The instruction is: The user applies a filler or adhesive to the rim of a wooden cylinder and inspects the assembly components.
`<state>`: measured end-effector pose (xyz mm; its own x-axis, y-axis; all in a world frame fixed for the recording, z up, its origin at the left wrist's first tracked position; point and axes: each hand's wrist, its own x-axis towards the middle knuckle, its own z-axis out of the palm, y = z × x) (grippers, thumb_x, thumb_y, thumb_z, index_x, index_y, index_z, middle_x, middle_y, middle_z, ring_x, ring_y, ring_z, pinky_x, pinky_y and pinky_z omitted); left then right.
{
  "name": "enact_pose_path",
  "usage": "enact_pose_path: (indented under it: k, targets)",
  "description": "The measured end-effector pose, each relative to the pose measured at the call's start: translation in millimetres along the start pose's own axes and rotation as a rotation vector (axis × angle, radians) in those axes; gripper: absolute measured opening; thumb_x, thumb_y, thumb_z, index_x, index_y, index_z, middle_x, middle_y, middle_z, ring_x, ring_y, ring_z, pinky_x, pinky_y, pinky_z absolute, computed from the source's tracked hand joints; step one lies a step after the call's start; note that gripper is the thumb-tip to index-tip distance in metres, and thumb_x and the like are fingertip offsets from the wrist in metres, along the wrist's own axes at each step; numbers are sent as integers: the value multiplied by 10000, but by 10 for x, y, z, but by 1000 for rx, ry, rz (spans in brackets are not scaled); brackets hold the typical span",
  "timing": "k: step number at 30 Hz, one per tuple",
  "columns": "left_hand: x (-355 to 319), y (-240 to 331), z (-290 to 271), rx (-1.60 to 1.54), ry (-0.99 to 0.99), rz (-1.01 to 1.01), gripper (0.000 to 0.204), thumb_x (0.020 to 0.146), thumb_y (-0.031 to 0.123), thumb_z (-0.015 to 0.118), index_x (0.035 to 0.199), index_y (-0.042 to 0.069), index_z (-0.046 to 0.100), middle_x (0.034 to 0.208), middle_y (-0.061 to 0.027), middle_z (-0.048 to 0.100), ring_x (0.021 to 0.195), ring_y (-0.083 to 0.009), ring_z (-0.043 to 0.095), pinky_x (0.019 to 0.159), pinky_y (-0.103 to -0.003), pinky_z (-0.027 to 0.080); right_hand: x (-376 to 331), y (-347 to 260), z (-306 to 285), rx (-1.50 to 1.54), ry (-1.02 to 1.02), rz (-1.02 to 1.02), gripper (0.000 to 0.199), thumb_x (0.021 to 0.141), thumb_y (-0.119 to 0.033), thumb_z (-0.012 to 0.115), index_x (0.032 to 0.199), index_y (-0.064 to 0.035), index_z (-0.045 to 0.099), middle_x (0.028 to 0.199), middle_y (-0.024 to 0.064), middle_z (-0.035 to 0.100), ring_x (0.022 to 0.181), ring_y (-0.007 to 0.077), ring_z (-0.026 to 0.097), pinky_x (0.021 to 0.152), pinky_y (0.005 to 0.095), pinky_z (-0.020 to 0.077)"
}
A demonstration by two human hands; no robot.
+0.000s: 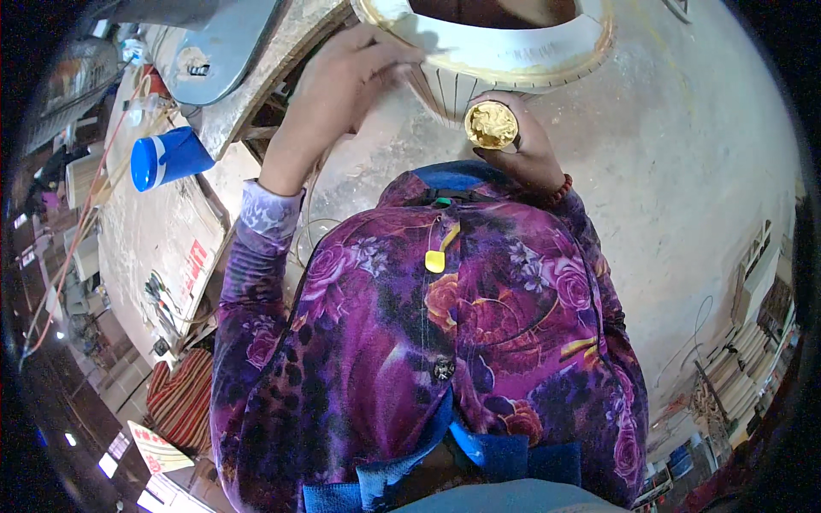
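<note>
Pale workshop floor [684,214] stretched around me. My right hand [534,154] curled round tub of yellow paste [492,126], mouth up, likely against spills, near curved white piece [513,51]; left hand [349,81], blurred, was at its edge, grip unclear.

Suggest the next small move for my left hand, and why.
I'd probably draw the left hand along the white curved piece's edge: its blurred fingers are at that piece's left side, yellowish smears line the edge, and the right hand holds a round container of yellow paste close by.
</note>
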<state>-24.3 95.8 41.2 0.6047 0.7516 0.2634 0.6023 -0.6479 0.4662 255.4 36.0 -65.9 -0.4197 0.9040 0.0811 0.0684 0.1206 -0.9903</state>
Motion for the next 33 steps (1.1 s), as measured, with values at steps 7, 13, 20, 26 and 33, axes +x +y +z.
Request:
enact_pose_path:
  k: [7, 13, 20, 26, 33]
  targets:
    - [-1, 146, -27, 17, -50, 44, 292, 868, 39, 695, 1130, 148, 766, 1016, -95, 662, 956, -322, 645, 830, -422, 536, 2, 7, 30, -52, 31, -7, 606, 785, -210, 798, 1314, -44, 554, 1211, 109, 636, 1143, 238, 612, 1013, 354, 473]
    - [3, 188, 35, 175, 92, -75, 313, 855, 15, 694, 1126, 152, 769, 1002, -94, 663, 969, -319, 649, 819, -421, 534, 37, -66, 37, -36, 2, 1, 598, 781, -182, 785, 1313, -38, 554, 1215, 114, 634, 1142, 244, 613, 1013, 357, 475]
    - [-6, 213, -40, -83, 16, -143, 271, 886, 61, 685, 1130, 145, 766, 1001, -90, 669, 988, -309, 652, 851, -428, 539, 1, 11, -2, 40, -41, 13, 594, 773, -114, 765, 1322, -38, 552, 1222, 125, 624, 1165, 258, 607, 1033, 363, 466]
    - [-74, 311, 154, 138, 74, -65, 280, 875, 67, 709, 1143, 131, 757, 989, -101, 663, 985, -326, 647, 850, -435, 532, -13, 115, -17, 15, -128, -87, 542, 819, -45, 789, 1306, -28, 552, 1213, 74, 606, 1134, 187, 587, 1016, 328, 461]
    - [-80, 302, 110, 35, 100, -282, 312, 864, 30, 665, 1139, 144, 756, 1043, -99, 665, 1004, -314, 649, 849, -436, 548, 45, 36, -28, -48, -147, -69, 533, 796, -64, 787, 1283, -36, 570, 1194, 85, 622, 1120, 197, 595, 1001, 334, 468]
